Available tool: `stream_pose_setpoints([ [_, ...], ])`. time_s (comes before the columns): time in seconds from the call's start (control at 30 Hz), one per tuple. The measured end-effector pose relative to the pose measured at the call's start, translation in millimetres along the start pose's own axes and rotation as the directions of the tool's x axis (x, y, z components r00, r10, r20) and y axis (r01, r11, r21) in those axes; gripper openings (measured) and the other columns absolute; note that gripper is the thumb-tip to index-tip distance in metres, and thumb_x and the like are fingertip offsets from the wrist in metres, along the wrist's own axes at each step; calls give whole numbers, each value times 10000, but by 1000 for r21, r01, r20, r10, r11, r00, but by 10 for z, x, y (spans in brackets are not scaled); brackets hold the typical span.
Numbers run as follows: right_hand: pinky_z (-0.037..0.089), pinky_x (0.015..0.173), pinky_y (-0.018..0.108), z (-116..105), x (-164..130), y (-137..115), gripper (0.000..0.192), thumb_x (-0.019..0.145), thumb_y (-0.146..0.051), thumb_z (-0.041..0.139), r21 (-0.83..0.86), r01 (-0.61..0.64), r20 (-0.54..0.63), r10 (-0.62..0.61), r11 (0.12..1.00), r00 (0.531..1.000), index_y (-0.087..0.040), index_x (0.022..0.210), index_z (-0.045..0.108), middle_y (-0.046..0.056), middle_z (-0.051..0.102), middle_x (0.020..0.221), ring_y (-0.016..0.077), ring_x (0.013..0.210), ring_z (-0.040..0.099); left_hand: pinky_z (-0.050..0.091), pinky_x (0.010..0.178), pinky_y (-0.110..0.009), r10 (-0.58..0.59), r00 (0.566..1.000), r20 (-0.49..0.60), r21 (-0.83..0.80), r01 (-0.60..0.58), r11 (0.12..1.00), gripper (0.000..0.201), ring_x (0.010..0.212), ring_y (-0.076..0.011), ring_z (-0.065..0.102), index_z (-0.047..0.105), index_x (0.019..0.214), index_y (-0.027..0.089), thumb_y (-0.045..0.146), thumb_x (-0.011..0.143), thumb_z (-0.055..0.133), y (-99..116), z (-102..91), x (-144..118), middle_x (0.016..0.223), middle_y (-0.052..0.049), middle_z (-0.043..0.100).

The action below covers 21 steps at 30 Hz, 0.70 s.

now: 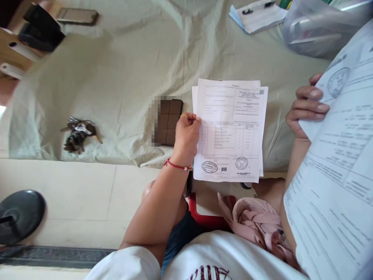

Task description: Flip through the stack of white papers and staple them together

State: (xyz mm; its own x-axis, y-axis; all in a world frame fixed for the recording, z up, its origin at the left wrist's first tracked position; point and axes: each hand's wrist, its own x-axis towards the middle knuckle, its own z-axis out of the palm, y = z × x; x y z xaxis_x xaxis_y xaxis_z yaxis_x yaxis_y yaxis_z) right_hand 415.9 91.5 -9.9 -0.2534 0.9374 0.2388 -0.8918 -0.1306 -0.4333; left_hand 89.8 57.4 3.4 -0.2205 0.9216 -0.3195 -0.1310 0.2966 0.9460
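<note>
My left hand (186, 134) grips the left edge of a thin stack of printed forms (233, 132) with round stamps at the bottom, held over the edge of a sheet-covered bed (122, 77). My right hand (307, 105) holds another large printed sheet (338, 163) close to the camera at the right, with a round stamp near its top. A red thread bracelet circles my left wrist.
A dark phone (169, 120) lies on the bed beside my left hand, a bunch of keys (78, 134) further left. Papers with a pen (258, 15) and a plastic bag (317, 27) sit at the far right. A black round base (20, 216) stands on the tiled floor.
</note>
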Motion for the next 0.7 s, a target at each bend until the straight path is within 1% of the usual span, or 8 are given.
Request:
stream_pose_setpoints([
  [0.1,722,631,357,193,99,376,497,707,-446,953,102,-145,306,108,984,946,-449,1184,810,-7,821,890,233,791,817,425,724,-266,6,1000,-6,-21,-6,1000,305,732,-124,515,539,900,232,-51,903,652,-7,7,9,834,25,553],
  [0.23,717,934,566,453,82,813,683,642,-626,934,159,-293,579,151,943,801,-516,1300,790,18,850,1157,386,1214,802,395,681,-259,31,999,-20,-52,-32,998,335,679,-126,461,525,956,253,-52,891,645,-18,0,15,774,52,476],
  [0.4,661,1024,587,236,-17,475,549,732,-588,891,247,-418,776,80,874,626,-551,1270,790,-16,838,1262,406,1373,728,387,639,-268,60,998,24,-61,-58,996,344,624,-130,448,597,1007,272,-1,828,707,-27,-33,5,724,65,422],
  [0.47,680,1003,509,32,-70,171,452,874,-511,804,310,-436,701,107,845,705,-535,1324,765,-30,824,1324,341,1316,762,416,666,-277,72,996,57,-54,-69,996,257,657,-132,494,640,914,246,17,814,701,-23,-36,-4,742,41,497],
  [0.5,698,975,445,-62,-98,38,432,961,-444,720,321,-410,570,171,854,804,-480,1390,741,-5,815,1352,285,1232,794,435,689,-283,70,995,72,-46,-67,997,211,685,-137,528,656,851,230,26,810,691,-19,-34,-9,763,22,552],
  [0.53,721,885,354,-140,-124,-68,425,1030,-362,630,288,-318,379,198,903,904,-371,1446,713,57,811,1339,215,1074,818,452,714,-291,63,994,84,-35,-60,998,182,717,-144,563,670,795,216,34,807,679,-13,-31,-14,791,1,608],
  [0.6,658,647,167,-236,-164,-182,352,1066,-259,593,75,-50,82,44,996,996,-294,1393,718,13,829,1099,62,714,738,473,743,-303,41,995,86,-9,-40,999,172,764,-159,604,708,738,201,46,794,657,-2,-24,-25,832,-28,689],
  [0.7,706,728,234,-254,-185,-167,239,979,-318,777,-347,109,-296,-219,932,930,-388,1207,798,-67,836,988,80,647,704,463,721,-303,7,998,63,14,-8,1000,190,756,-165,600,773,753,199,59,766,646,8,-19,-37,826,-35,726],
])
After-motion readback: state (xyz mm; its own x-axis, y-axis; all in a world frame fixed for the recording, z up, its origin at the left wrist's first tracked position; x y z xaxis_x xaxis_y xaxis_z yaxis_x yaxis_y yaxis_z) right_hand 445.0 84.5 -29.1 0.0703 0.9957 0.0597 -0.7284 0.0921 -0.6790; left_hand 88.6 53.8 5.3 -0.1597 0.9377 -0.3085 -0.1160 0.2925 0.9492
